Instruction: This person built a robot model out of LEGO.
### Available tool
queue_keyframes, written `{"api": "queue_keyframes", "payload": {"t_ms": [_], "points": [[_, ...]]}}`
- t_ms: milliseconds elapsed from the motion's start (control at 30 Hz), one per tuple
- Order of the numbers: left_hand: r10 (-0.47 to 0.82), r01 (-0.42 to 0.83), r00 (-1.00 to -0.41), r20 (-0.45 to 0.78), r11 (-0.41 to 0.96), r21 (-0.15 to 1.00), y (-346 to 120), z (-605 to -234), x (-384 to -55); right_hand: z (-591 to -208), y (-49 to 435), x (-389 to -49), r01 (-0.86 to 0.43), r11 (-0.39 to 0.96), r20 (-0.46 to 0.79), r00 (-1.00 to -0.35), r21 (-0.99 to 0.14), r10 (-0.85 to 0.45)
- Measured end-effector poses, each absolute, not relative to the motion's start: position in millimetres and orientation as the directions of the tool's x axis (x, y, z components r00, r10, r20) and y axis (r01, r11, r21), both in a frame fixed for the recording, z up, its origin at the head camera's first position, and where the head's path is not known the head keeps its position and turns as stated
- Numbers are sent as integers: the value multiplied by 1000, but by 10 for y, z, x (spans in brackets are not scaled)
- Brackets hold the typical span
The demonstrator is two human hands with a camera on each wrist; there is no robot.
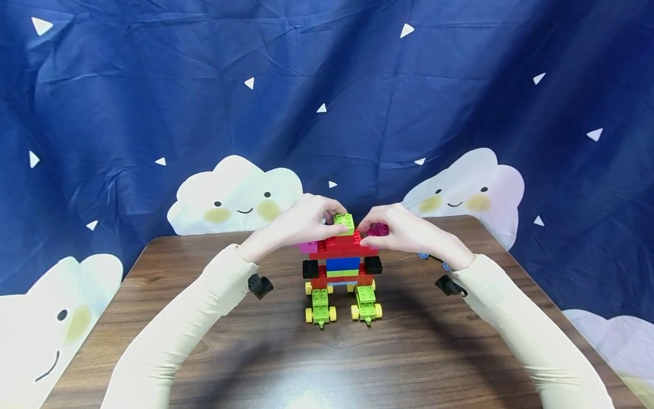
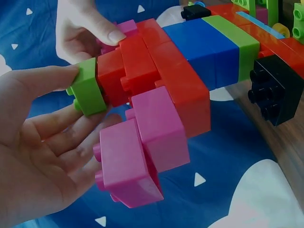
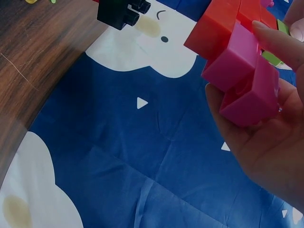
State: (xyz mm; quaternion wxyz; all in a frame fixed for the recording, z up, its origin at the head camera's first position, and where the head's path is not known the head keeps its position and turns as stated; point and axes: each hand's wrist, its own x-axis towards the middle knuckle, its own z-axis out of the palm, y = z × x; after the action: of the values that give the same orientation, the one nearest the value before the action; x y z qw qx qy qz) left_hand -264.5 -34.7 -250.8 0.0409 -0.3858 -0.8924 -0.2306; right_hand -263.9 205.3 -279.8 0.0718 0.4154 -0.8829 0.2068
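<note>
A figure of toy building bricks stands upright on the table, with red bricks (image 1: 341, 247) across its upper part and blue bricks (image 1: 342, 264) below. My left hand (image 1: 306, 218) pinches the lime green brick (image 1: 344, 225) at the very top; in the left wrist view the thumb presses one side and fingers lie behind it. My right hand (image 1: 401, 228) grips the pink bricks (image 3: 242, 59) on the figure's right side, its thumb near the red brick. Two more pink bricks (image 2: 159, 128) jut from the left side. Green wheeled bases (image 1: 320, 307) with yellow wheels carry the figure.
Black bricks (image 1: 373, 265) stick out on both sides of the figure. Behind my right forearm, a piece with blue wheels (image 1: 423, 255) is partly hidden. The wooden table (image 1: 255, 352) ends at a dark blue cloth (image 1: 327, 136) with clouds.
</note>
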Motion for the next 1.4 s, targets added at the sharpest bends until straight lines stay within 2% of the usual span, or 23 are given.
{"api": "queue_keyframes", "payload": {"t_ms": [433,800,1133,1400], "points": [[665,715,-696,271,606,347,-305,-2497,-2611,-2787,2057,-2650,-768,563,299,-639,-306,-709],[616,642,-753,229,613,461,-349,-2534,-2638,-2794,2050,-2652,-762,567,290,-645,-314,-707],[626,657,-748,221,650,382,-289,-2462,-2612,-2780,2053,-2648,-761,567,294,-646,-313,-704],[616,642,-760,209,661,389,-304,-2490,-2608,-2782,2038,-2642,-760,571,290,-648,-311,-704]]}}
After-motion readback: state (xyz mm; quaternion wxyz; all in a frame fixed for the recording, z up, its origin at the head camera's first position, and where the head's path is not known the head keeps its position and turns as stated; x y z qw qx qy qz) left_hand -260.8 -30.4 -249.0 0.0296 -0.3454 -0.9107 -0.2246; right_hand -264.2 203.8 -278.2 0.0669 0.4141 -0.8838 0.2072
